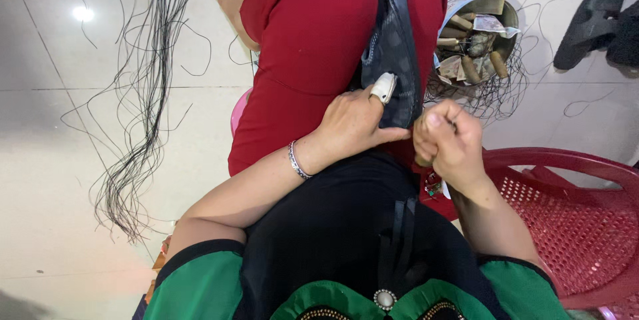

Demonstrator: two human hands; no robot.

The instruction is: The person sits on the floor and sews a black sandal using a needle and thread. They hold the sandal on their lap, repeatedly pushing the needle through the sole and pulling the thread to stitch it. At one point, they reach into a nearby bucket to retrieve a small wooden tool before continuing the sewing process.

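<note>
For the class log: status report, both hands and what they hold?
Left hand pinching dark mesh fabric. Right hand fisted around small wooden tool. Nothing obstructing.

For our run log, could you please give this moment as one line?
left hand: pinching dark fabric | right hand: closed on wooden tool | bowl of spools beside red chair

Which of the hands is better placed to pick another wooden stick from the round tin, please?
Probably the right hand: it is nearer the round tin, while the left hand grips the dark cloth.
</note>
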